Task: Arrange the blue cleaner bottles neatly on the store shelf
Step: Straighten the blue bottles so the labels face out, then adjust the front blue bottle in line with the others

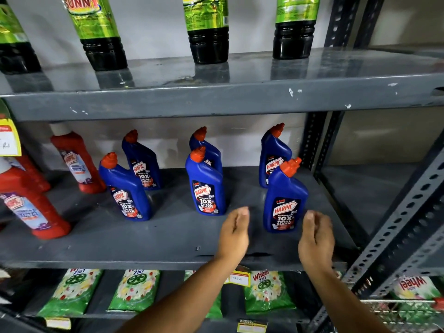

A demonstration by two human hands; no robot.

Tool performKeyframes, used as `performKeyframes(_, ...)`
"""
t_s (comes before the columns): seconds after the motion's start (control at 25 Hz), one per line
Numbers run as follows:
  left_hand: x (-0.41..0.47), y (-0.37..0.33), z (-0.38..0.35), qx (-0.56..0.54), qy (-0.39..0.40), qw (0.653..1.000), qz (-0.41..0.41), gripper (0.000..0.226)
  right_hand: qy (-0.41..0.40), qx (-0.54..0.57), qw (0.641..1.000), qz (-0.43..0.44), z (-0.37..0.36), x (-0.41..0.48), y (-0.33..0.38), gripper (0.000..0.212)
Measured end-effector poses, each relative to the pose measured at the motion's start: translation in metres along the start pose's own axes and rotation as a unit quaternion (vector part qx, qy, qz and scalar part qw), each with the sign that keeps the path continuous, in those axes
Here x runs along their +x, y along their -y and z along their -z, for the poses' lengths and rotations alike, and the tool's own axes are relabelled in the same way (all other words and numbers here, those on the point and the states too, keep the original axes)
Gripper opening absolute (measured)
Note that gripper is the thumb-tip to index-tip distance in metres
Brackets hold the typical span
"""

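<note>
Flanking position: both hands sit at the front of the middle shelf (144, 241), one on each side of the front-right blue bottle (284, 200).
Left hand (235, 233): fingers loosely curled and relaxed, gripping nothing; near the bottle's left side but apart from it.
Right hand (316, 239): fingers likewise slack and part-curled, empty; just beside the bottle's lower right corner. Contact cannot be confirmed.
Task item location: six blue cleaner bottles stand on the middle shelf in three front-and-back pairs.
Left pair: front-left bottle (125, 188) with the rear-left bottle (143, 162) behind and to its right.
Centre pair: front-centre bottle (206, 183) directly ahead of the rear-centre bottle (206, 146), partly hiding it.
Right pair: the front-right bottle ahead of the rear-right bottle (272, 156), offset slightly to the right.
Progress estimate: late stage. All six bottles are upright with labels forward, and the pairs are spaced roughly evenly.
Remaining work: judged minor. The left pair is staggered sideways, and the front row does not sit in one clean line, the right bottle being closest to the shelf edge.
Item appearance: deep blue plastic body, angled neck, orange-red cap, dark front label with white and red lettering.
Neighbouring stock: red cleaner bottles (77, 162) occupy the left end of the same shelf, separate from the blue group.
</note>
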State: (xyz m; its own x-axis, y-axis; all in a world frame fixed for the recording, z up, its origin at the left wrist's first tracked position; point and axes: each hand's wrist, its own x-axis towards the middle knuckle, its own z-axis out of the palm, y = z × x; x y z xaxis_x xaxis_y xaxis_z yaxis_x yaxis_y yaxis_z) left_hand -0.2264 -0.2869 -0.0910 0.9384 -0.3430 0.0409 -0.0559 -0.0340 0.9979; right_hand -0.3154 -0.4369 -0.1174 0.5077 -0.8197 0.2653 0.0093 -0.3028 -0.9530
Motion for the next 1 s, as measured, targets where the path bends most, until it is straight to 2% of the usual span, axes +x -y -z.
performKeyframes(0.12, -0.007, 0.017, 0.051, -0.011, -0.125, 0.990, -0.060, 0.022, 0.093, -0.029, 0.992, 0.079, -0.013, -0.026, 0.005, 0.031)
performKeyframes(0.2, 0.000, 0.021, 0.085, -0.026, -0.197, 0.978, -0.062, 0.017, 0.186, -0.059, 0.974, 0.113, -0.031, -0.036, 0.010, 0.024)
performKeyframes(0.28, 0.019, 0.018, 0.109, -0.016, -0.214, 0.976, -0.037, 0.017, 0.260, -0.063, 0.957, 0.112, -0.057, -0.036, 0.018, 0.021)
performKeyframes(0.36, 0.042, 0.010, 0.122, -0.007, -0.181, 0.983, 0.000, 0.032, 0.312, -0.066, 0.944, 0.081, -0.087, -0.028, 0.028, 0.036)
performKeyframes(0.44, 0.063, 0.002, 0.124, -0.053, -0.142, 0.987, 0.045, 0.040, 0.329, -0.086, 0.939, 0.051, -0.113, -0.016, 0.038, 0.049)
performKeyframes(0.52, 0.076, -0.001, 0.122, -0.089, -0.106, 0.987, 0.077, 0.041, 0.333, -0.083, 0.939, 0.012, -0.136, -0.005, 0.044, 0.057)
performKeyframes(0.6, 0.082, -0.003, 0.118, -0.091, -0.055, 0.992, 0.072, 0.032, 0.341, -0.065, 0.938, -0.019, -0.150, 0.001, 0.047, 0.062)
performKeyframes(0.8, 0.080, 0.002, 0.116, -0.073, -0.005, 0.997, 0.037, 0.034, 0.336, -0.058, 0.940, -0.016, -0.161, 0.003, 0.039, 0.060)
performKeyframes(1.0, 0.064, 0.014, 0.120, -0.078, 0.001, 0.997, 0.024, 0.030, 0.316, -0.062, 0.947, 0.006, -0.153, -0.008, 0.031, 0.055)
